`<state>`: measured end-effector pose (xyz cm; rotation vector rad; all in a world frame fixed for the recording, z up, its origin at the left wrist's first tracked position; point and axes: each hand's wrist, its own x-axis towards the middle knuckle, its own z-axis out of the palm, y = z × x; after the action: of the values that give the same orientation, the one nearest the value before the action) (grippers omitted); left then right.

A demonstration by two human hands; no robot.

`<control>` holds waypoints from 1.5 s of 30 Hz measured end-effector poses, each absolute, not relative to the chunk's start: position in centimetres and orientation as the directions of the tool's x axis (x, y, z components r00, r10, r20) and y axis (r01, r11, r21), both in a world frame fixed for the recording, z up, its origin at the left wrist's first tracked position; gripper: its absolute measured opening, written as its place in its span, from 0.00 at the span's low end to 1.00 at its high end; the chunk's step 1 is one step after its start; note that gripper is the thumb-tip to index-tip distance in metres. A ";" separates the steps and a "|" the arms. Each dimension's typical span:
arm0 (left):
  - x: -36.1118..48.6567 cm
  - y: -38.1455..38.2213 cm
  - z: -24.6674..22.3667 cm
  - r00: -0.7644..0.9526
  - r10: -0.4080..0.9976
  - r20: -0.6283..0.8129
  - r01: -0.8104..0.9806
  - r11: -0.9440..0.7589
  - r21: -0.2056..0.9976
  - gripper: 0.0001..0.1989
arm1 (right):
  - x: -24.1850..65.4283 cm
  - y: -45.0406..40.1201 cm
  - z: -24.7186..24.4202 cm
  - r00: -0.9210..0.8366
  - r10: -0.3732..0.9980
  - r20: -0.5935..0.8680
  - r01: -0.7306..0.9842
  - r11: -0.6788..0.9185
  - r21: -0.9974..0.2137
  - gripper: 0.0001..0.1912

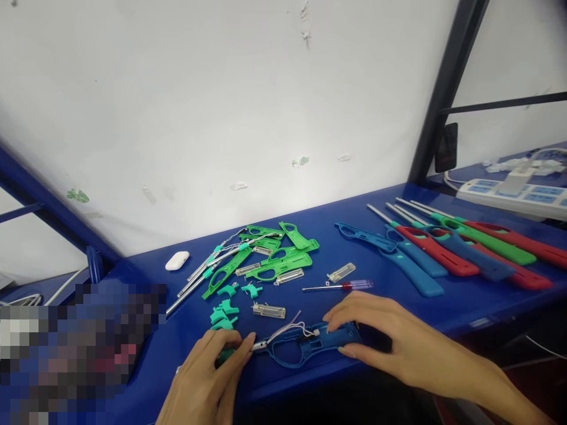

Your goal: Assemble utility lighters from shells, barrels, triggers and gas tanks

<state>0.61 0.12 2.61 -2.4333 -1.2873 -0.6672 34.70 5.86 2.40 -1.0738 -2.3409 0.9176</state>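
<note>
Near the front edge of the table lies a blue lighter half-shell point(339, 337), its inner side facing up. My right hand point(390, 333) grips its wide end between thumb and fingers. My left hand point(206, 369) is closed around a metal lighter tube point(259, 346) at the shell's narrow end; a dark green part shows between the fingers, and the rest of the tube is hidden. Thin white wires point(297, 324) run from the tube to a small white part in the shell. Just behind are a clear fuel tank point(269, 310) and several teal triggers point(225, 313).
Green half-shells point(283, 267), metal tubes point(212, 264) and more clear tanks lie farther back. A screwdriver point(339, 286) rests beyond my right hand. Several long lighters point(447, 251) are at right, near a power strip point(522, 192). A white earbud case point(177, 260) sits at left.
</note>
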 end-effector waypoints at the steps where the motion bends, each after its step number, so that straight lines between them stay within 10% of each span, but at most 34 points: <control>1: 0.6 0.1 2.7 0.487 0.690 0.535 0.838 -0.542 -0.064 0.17 | 34.7 5.9 2.4 -0.624 0.776 0.090 0.507 0.490 -0.709 0.15; 22: 4.9 1.0 1.0 0.276 0.810 0.517 0.833 -0.470 0.291 0.11 | 33.3 5.3 2.7 -0.597 0.781 0.181 0.542 0.559 -0.628 0.15; 45: 4.8 1.2 -0.1 0.250 0.782 0.570 0.804 -0.496 0.328 0.11 | 29.1 5.2 1.6 -0.498 0.704 0.507 0.458 0.710 -0.536 0.10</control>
<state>4.75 1.16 -0.07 -2.4590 -1.5613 -1.0924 29.15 5.18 1.59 -0.8788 -2.1824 0.4317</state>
